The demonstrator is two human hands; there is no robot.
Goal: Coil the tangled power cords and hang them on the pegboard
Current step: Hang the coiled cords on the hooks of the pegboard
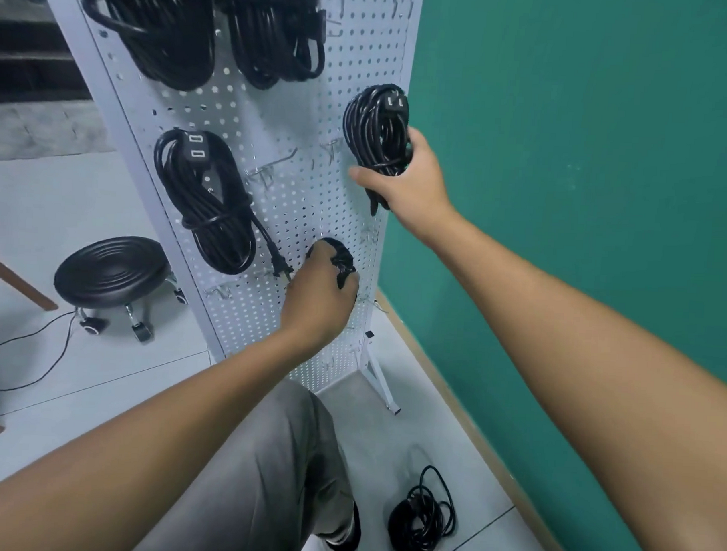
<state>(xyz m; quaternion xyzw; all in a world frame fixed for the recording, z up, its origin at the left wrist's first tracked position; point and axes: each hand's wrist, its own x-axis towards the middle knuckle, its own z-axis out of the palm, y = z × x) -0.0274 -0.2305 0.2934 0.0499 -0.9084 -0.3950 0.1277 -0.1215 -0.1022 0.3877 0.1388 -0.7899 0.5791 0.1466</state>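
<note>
Now our right hand (403, 181) grips the coiled cord (376, 126), long axis upright, at the pegboard's (298, 197) right edge; the bare hook (332, 147) sits just left. Our left hand (317, 302) seems curled around a smaller bundle (338, 253) lower down.

**Pegboard and floor: what each carries**

White perforated pegboard (282, 180) stands upright on a metal foot, just beside the green wall. Two large black cord bundles (197, 30) hang side by side along its top edge. Lower left, one coiled black power cord (209, 202) hangs with its socket block uppermost and its plug dangling toward lower right. Several bare metal hooks (270, 171) project mid-board.

Pale tiled floor (99, 372): a loose tangle of black cord (422, 519) near the wall; a black round stool (112, 272) on castors left of the pegboard; a thin cable (37, 352) trailing beside it.
</note>
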